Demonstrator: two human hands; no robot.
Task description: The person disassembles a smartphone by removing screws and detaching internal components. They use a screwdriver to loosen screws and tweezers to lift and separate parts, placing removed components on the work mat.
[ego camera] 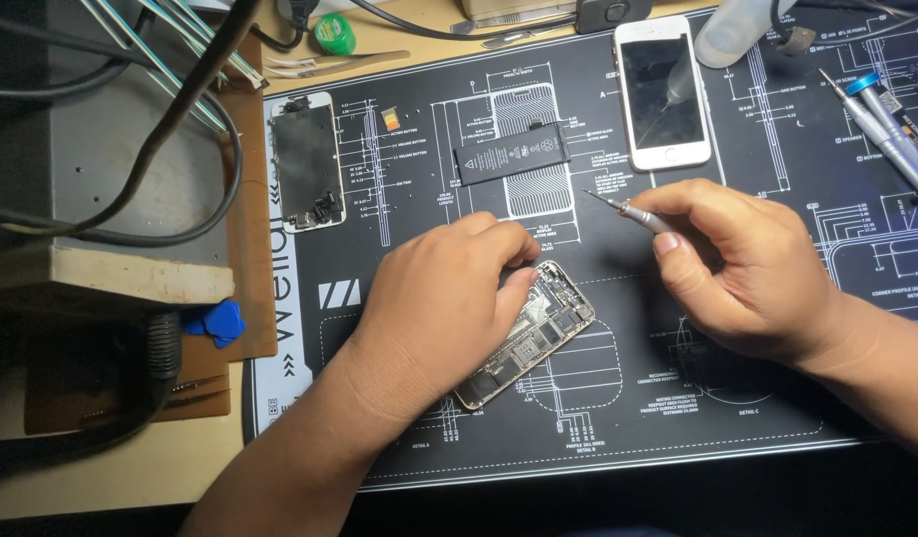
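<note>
An opened phone body (538, 333) with bare circuit boards lies tilted on the black repair mat (677, 398). My left hand (439, 298) rests on its upper left part, fingers curled over the frame, pressing it down. My right hand (747, 264) grips a slim silver screwdriver (633, 211), whose tip points up and left, lifted off the phone body. A black phone battery (511, 152) lies on the mat just beyond the hands.
A detached black screen assembly (307, 162) lies at the mat's left. A white phone (663, 91) sits face up at the back. More screwdrivers (881, 124) lie at the right edge. Cables (161, 119), a blue pick (218, 322) and a green round thing (333, 34) are at left.
</note>
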